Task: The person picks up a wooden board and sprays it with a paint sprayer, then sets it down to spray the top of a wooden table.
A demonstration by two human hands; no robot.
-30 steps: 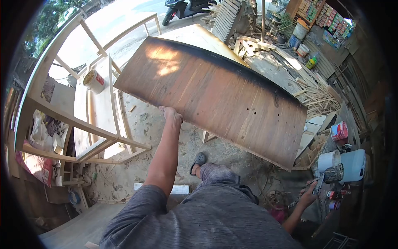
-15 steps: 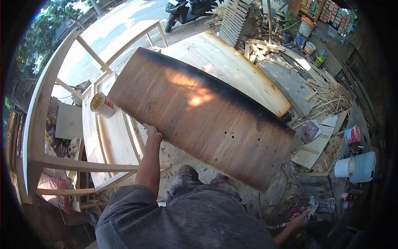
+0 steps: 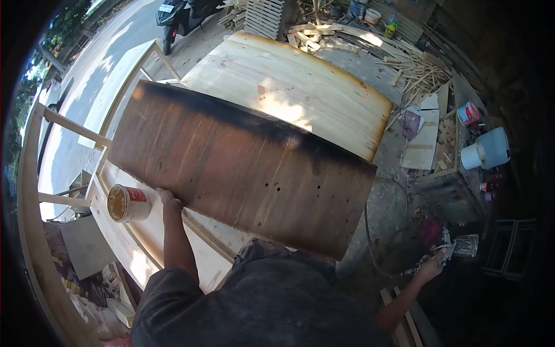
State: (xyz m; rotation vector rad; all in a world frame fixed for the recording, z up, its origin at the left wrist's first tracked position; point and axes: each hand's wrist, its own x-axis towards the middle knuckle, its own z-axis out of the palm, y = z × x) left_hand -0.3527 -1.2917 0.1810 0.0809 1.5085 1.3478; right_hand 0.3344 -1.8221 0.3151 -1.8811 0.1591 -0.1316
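Note:
A large brown plywood board (image 3: 231,168), dark along its far edge and with a few small holes, lies tilted in front of me. My left hand (image 3: 169,199) is closed on its near left edge. Off to the right, my right hand (image 3: 430,268) is wrapped round a spray gun (image 3: 447,248) with a clear cup, held apart from the board. A thin hose (image 3: 368,243) loops over the floor near the gun. Close to my left hand, a stained tub (image 3: 128,203) stands on a pale wooden panel (image 3: 139,260).
Behind the board lies a pale wooden panel with scorched-looking edges (image 3: 300,87). A wooden frame (image 3: 32,191) rises at the left. Scrap wood (image 3: 413,69) is heaped at the back right. Containers, including a white jug (image 3: 494,149), stand at the right. A motorbike (image 3: 179,20) is parked beyond.
My view has shifted, and the board appears further left. My right hand and the spray gun have come up into fuller view. The left hand keeps its hold on the board's edge.

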